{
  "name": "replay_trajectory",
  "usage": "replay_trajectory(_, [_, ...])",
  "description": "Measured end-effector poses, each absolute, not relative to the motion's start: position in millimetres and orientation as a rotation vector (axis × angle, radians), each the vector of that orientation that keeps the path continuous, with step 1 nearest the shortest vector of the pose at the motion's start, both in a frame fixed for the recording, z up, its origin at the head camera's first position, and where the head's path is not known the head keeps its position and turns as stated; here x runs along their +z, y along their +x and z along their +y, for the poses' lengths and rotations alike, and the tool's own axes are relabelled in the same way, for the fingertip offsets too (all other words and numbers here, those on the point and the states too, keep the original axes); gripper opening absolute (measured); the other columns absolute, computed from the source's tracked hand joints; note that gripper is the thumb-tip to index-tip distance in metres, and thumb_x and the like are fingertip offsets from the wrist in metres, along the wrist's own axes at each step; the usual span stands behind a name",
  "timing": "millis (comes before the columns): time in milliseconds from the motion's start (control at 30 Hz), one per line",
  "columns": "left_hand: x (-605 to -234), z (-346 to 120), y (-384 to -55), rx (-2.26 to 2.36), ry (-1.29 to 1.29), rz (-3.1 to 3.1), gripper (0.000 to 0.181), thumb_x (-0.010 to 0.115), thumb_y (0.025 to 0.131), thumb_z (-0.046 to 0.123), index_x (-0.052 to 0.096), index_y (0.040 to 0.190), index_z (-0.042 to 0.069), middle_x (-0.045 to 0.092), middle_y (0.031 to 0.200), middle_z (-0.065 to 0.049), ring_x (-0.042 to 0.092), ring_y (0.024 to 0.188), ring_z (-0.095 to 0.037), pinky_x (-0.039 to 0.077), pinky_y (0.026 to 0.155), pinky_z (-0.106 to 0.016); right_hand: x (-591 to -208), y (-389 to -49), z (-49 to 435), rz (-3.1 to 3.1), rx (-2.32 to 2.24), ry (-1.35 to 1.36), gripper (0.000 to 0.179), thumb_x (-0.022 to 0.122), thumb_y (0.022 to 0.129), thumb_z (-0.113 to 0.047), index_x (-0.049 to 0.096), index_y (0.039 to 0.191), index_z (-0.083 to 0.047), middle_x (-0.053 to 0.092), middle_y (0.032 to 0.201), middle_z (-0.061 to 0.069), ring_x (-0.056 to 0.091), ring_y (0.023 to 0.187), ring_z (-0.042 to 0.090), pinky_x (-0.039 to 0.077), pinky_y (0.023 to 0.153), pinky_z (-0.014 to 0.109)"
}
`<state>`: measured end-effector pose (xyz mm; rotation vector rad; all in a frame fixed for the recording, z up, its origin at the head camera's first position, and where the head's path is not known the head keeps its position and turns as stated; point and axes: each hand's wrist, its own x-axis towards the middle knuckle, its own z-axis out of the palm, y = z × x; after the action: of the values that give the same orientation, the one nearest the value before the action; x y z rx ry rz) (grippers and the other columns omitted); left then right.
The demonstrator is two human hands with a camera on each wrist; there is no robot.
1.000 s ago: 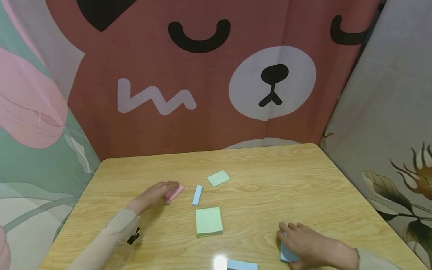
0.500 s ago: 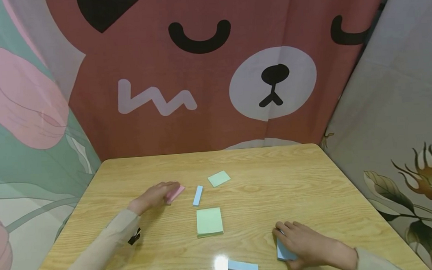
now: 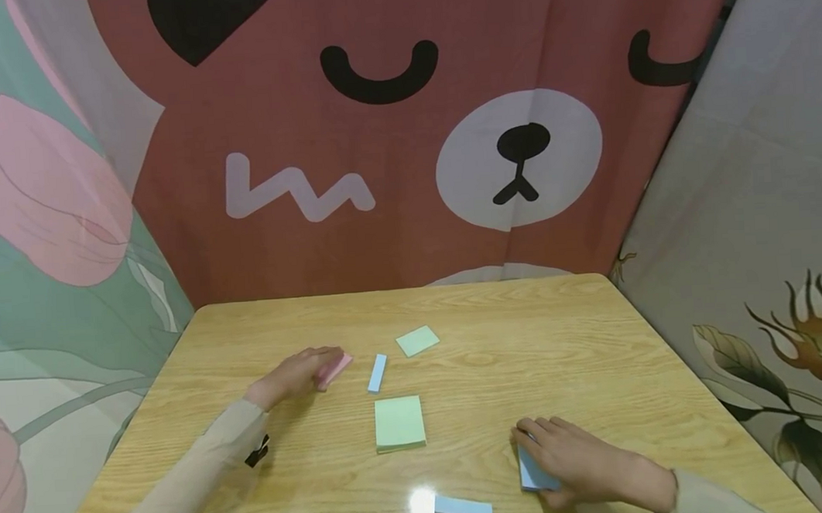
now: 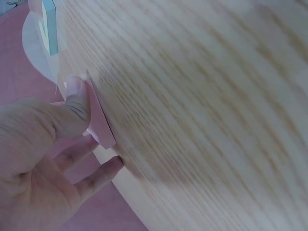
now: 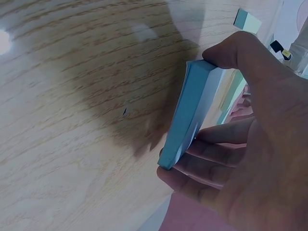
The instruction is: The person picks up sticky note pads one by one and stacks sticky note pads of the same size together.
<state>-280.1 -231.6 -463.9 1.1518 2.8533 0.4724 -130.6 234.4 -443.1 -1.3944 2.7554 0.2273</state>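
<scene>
On the left of the table, my left hand (image 3: 293,375) holds a pink sticky note pad (image 3: 333,370) at the tabletop. The left wrist view shows the thumb on the pink pad (image 4: 100,120), its other fingers partly behind it. At the front right, my right hand (image 3: 582,458) grips a thick blue sticky note pad (image 3: 534,471) low over the wood. Seen from the right wrist, the blue pad (image 5: 185,113) is caught between thumb and fingertips at opposite ends. Part of each pad is hidden under the hand in the head view.
Between the hands lies a square light green pad (image 3: 399,422). A narrow blue pad (image 3: 377,373) and a smaller green pad (image 3: 418,340) lie behind it. Another narrow blue pad (image 3: 463,509) is near the front. A bear-print curtain (image 3: 410,241) hangs along the table's back edge.
My right hand has slid slightly left with the blue sticky note pad. The left hand and the pink pad stay in place.
</scene>
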Motion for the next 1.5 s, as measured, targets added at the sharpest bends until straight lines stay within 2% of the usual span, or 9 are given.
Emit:
replay_trajectory(200, [-466.1,-231.8,-281.1,0.468,1.191,2.856,0.055,0.064,0.084,-0.019,0.05,0.137,-0.012,0.051,0.137,-0.03,0.05,0.124,-0.048,0.042,0.101,-0.057,-445.0,-134.2,234.3,2.768,0.181,-1.447,0.076,0.077,0.078,-0.041,0.054,0.133,0.006,0.055,0.128,0.018,0.059,0.109,0.03,0.054,0.085,0.045])
replay_trajectory(533, [-465.7,-231.9,-281.7,0.484,1.162,2.859,0.06,0.074,0.083,-0.006,0.048,0.136,-0.014,0.049,0.137,-0.033,0.049,0.122,-0.051,0.042,0.098,-0.061,-449.2,-142.1,234.4,2.763,0.063,-1.5,0.072,0.075,0.083,-0.04,0.053,0.133,0.006,0.056,0.128,0.017,0.059,0.109,0.027,0.053,0.09,0.044])
replay_trajectory(933, [-465.2,-232.3,-280.5,0.523,1.041,2.834,0.059,0.069,0.089,-0.004,0.045,0.142,-0.009,0.044,0.143,-0.03,0.043,0.129,-0.049,0.036,0.105,-0.062,-453.4,-150.2,229.8,2.719,-0.034,-1.472,0.071,0.07,0.089,-0.043,0.05,0.139,0.004,0.053,0.135,0.017,0.058,0.114,0.03,0.053,0.091,0.045])
replay_trajectory(1500, [-465.0,-231.5,-281.0,0.466,1.126,2.853,0.058,0.073,0.084,-0.007,0.05,0.137,-0.011,0.05,0.139,-0.029,0.049,0.125,-0.048,0.042,0.101,-0.059,-451.3,-154.0,221.1,2.694,-0.059,-1.5,0.069,0.069,0.091,-0.043,0.051,0.139,0.002,0.053,0.138,0.015,0.057,0.118,0.03,0.052,0.093,0.044])
